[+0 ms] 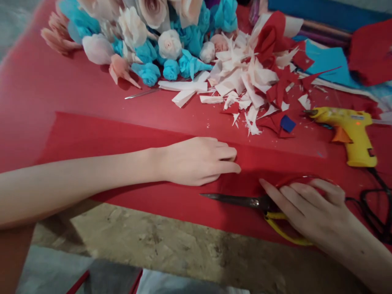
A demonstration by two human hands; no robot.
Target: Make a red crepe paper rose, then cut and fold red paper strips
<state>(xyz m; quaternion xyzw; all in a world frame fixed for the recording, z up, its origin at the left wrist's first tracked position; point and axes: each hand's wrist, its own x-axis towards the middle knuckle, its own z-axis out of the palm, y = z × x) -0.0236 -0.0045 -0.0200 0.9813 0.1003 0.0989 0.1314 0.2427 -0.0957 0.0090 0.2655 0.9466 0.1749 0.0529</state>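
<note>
Two hands (199, 161) touch one red sheet (101, 136) and one pair of scissors (254, 202).

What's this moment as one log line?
left hand: resting on red sheet | right hand: over scissors, grip unclear | nearby: yellow glue gun

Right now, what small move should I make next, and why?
I'd probably ease your left hand slightly away from the yellow-handled metal scissors, keeping it on the thin red sheet it rests on. The tip of the dark blades lies close beside it, and your right hand is over the other end, so a careless swing might nick you.
</note>
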